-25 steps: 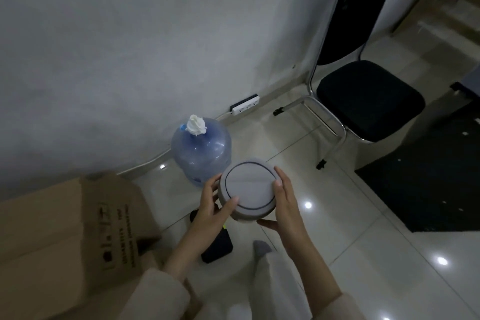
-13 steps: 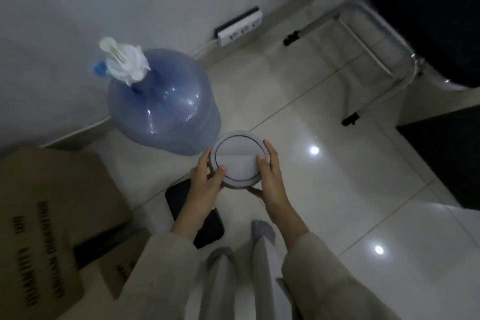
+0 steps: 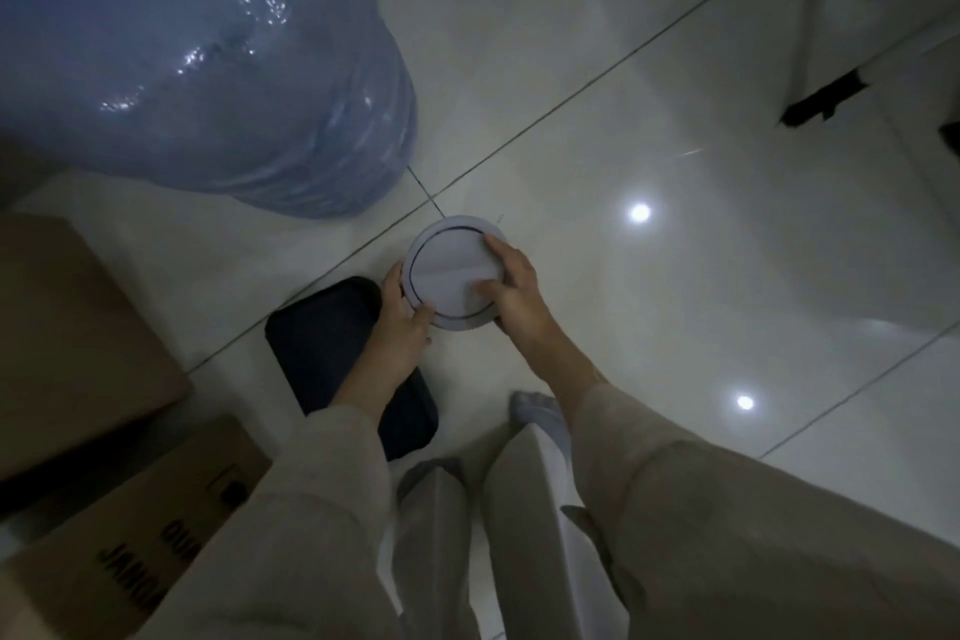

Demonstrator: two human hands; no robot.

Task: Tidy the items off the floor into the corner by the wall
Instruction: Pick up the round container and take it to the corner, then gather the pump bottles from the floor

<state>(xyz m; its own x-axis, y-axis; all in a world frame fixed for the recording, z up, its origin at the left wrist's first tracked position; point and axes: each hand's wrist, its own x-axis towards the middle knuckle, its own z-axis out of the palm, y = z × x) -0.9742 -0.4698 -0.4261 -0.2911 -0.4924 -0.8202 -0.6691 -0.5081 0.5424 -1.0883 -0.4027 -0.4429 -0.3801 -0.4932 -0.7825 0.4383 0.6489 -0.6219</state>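
Lowered since a second ago: round bin (image 3: 451,272), now near the floor (image 3: 649,109) beside the jug (image 3: 208,68). Gripped by both hands, left (image 3: 402,314) and right (image 3: 511,283), fingers curled round its rim. Just beside: dark scale (image 3: 322,327) and boxes (image 3: 78,327).

A round white lidded container (image 3: 453,272) sits upright, low over the floor tiles, just beside the blue jug (image 3: 208,57).

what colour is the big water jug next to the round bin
Translucent blue, seen in the head view: the water jug beside the round bin.

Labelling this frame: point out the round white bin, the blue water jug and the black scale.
round white bin (image 3: 447,270), head view, on its lid.
blue water jug (image 3: 208,68), head view, on its side.
black scale (image 3: 322,327), head view, on its top.
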